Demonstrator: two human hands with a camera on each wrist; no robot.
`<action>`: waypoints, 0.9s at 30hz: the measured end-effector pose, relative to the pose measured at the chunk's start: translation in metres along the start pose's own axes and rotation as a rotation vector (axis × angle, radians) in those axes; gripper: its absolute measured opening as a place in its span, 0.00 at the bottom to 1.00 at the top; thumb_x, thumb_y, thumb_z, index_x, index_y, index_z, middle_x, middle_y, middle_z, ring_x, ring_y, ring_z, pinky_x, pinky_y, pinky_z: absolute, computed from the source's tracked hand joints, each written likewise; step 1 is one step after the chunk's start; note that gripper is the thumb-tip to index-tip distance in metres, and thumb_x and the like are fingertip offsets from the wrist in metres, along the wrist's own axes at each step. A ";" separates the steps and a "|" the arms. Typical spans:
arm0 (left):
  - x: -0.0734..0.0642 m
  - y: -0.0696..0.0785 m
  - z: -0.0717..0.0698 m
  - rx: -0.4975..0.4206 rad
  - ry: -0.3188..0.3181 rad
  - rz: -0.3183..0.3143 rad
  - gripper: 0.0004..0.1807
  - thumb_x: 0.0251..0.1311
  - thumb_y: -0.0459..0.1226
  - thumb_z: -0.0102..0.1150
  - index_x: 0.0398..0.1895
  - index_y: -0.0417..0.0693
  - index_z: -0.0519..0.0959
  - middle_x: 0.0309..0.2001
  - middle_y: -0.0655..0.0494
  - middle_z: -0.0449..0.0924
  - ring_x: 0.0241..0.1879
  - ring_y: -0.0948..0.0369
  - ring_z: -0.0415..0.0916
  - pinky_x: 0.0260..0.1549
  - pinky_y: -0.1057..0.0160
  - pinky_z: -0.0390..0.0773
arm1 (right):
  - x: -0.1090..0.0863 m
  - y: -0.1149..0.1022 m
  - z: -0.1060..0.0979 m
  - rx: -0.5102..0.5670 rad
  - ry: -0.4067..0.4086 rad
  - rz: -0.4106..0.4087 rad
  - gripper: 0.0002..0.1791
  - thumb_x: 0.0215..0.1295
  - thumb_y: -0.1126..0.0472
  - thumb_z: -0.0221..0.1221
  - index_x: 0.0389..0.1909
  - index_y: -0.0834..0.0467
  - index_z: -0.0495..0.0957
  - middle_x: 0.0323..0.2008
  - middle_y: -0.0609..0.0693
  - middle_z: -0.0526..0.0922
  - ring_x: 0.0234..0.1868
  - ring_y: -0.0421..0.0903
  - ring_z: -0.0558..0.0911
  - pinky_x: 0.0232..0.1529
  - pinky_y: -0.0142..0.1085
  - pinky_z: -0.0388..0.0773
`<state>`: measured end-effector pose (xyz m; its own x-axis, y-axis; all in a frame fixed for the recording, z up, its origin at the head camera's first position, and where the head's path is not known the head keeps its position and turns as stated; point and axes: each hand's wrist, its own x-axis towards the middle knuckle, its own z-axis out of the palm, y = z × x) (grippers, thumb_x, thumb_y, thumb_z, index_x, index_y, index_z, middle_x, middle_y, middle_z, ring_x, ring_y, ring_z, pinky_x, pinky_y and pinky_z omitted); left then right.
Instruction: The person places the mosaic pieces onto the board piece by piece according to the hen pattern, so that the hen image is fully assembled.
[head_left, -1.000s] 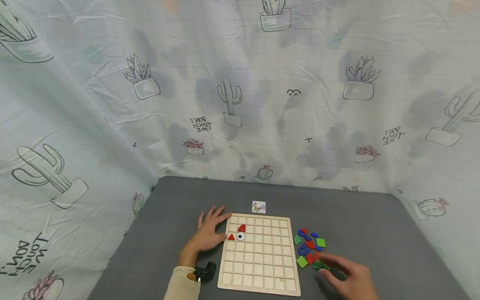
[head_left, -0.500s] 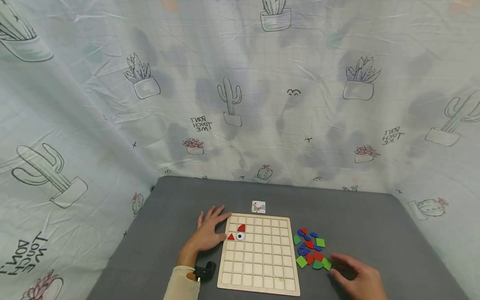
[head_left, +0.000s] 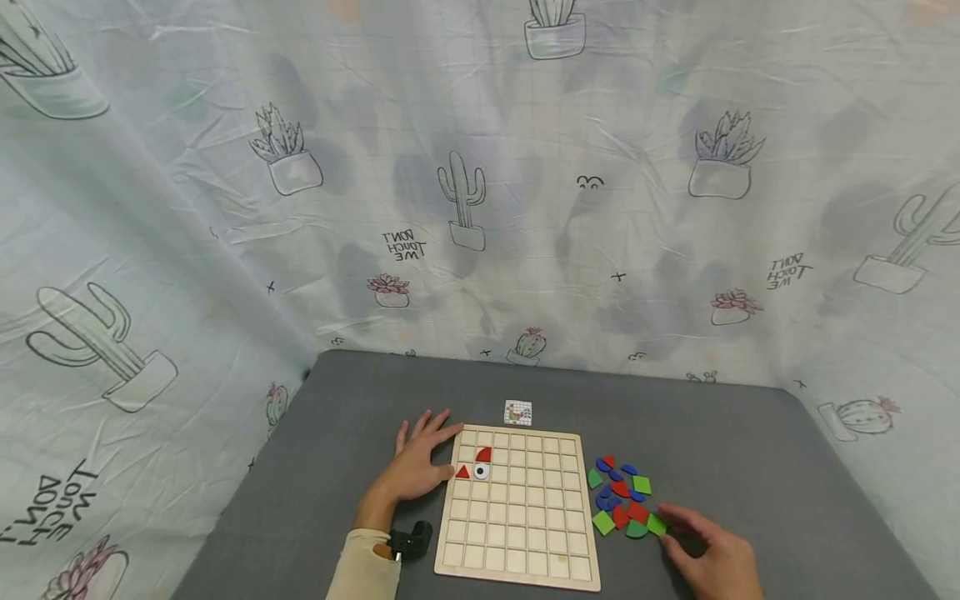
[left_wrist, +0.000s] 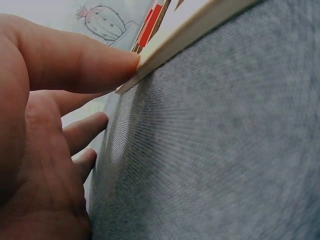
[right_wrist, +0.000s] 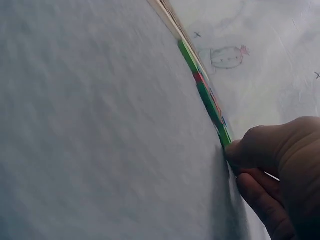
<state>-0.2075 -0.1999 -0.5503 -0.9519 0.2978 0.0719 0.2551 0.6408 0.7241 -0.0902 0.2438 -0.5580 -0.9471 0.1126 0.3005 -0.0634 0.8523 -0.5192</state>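
My left hand (head_left: 416, 465) lies at the left side of a pale wooden grid board (head_left: 540, 581), its fingers spread. The index fingertip touches the far left corner, and the thumb (left_wrist: 95, 65) presses the board's side edge. A red triangle (head_left: 462, 472), a white disc with a black dot (head_left: 482, 472) and a red quarter circle (head_left: 484, 455) sit in the board's cells. My right hand (head_left: 712, 550) pinches a light green square (head_left: 656, 523) at the near right of the loose pieces. In the right wrist view, the thumb tip (right_wrist: 234, 150) meets the green edge.
Loose flat pieces lie right of the board: several blue half circles (head_left: 603, 503), red pieces (head_left: 619, 490), a dark green quarter circle (head_left: 636, 529) and other green squares (head_left: 603, 523). A small picture card (head_left: 517, 412) lies behind the board. Patterned cloth (head_left: 480, 208) hangs around the grey table (head_left: 720, 433).
My right hand has drawn back rightward from over the pieces, uncovering the green square, then come in slightly around it. The left hand and the board stay put.
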 end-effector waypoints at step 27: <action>0.000 -0.002 0.000 0.002 -0.006 0.003 0.39 0.62 0.30 0.70 0.79 0.46 0.76 0.86 0.39 0.59 0.88 0.35 0.43 0.82 0.27 0.28 | 0.038 -0.063 0.018 0.332 0.044 -0.357 0.25 0.50 0.76 0.80 0.50 0.54 0.92 0.42 0.44 0.95 0.40 0.41 0.94 0.39 0.24 0.87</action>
<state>-0.2077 -0.2012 -0.5514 -0.9502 0.3038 0.0695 0.2579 0.6415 0.7225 -0.1278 0.1852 -0.5285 -0.8341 -0.1290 0.5363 -0.4854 0.6334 -0.6027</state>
